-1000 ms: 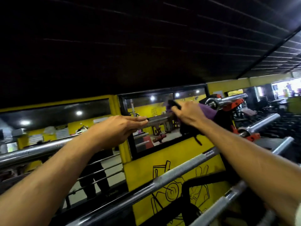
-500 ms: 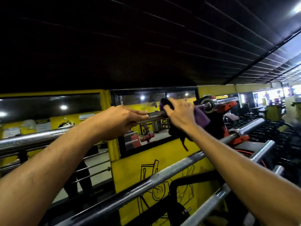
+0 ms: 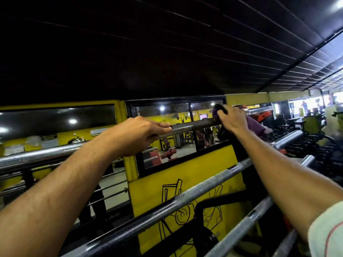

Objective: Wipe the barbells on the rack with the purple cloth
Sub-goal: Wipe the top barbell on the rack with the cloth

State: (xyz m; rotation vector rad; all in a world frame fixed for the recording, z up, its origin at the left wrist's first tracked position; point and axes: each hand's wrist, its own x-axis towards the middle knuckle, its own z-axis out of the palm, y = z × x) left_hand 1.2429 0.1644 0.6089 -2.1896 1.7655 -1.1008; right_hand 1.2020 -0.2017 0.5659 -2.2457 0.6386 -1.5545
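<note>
Since a second earlier, the right hand [image 3: 234,121] had slid the purple cloth [image 3: 254,125] rightward along the top barbell [image 3: 193,126], fingers clamped around cloth and bar, while the left hand [image 3: 137,135] gripped the same bar, fingers curled.

Bars stacked below the hands, clear stretch between them

Between the left hand [image 3: 137,135] and the right hand [image 3: 233,121] a bare length of the top barbell [image 3: 193,126] lies open to a sliding hand. Just behind it stands the mirror [image 3: 178,130] in the yellow wall [image 3: 194,175]. Under both forearms the middle barbell [image 3: 185,198] and the lower barbell [image 3: 241,230] cross, leaving narrow gaps. Beyond the right hand, an orange rack bracket [image 3: 263,115] blocks the bar's end.
</note>
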